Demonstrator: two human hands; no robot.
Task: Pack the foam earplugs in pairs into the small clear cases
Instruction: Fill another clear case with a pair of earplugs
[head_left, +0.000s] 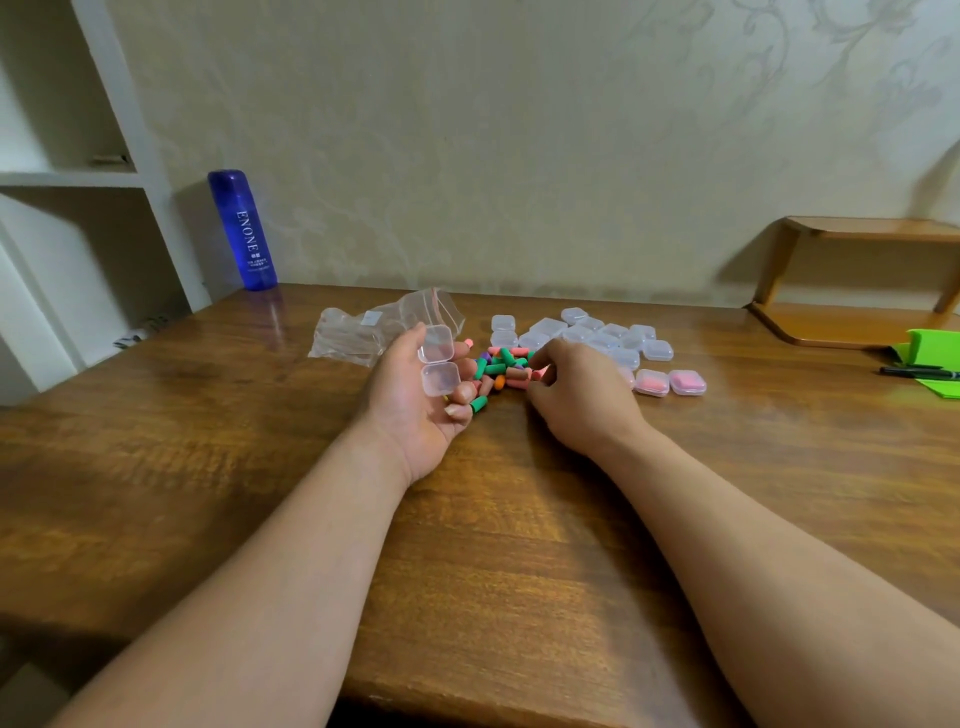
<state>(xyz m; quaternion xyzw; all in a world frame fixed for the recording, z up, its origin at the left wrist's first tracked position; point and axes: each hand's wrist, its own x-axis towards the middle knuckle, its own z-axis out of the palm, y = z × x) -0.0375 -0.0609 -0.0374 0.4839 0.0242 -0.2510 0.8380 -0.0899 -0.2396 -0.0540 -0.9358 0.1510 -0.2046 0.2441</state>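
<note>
1. Fingers of the left hand, palm up, curl around an open clear case.
2. The right hand pinches a pink earplug beside the earplug pile on the wooden table.

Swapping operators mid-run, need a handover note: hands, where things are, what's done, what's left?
Left hand: palm up, holds an open clear case with nothing in it.
Right hand: pinches a pink earplug at the edge of the earplug pile.
Done: at least two filled cases holding pink earplugs, to the right of the pile.
Left: put a pair into the held case and shut it, then work through the empty cases behind the pile. Many loose earplugs remain.
</note>
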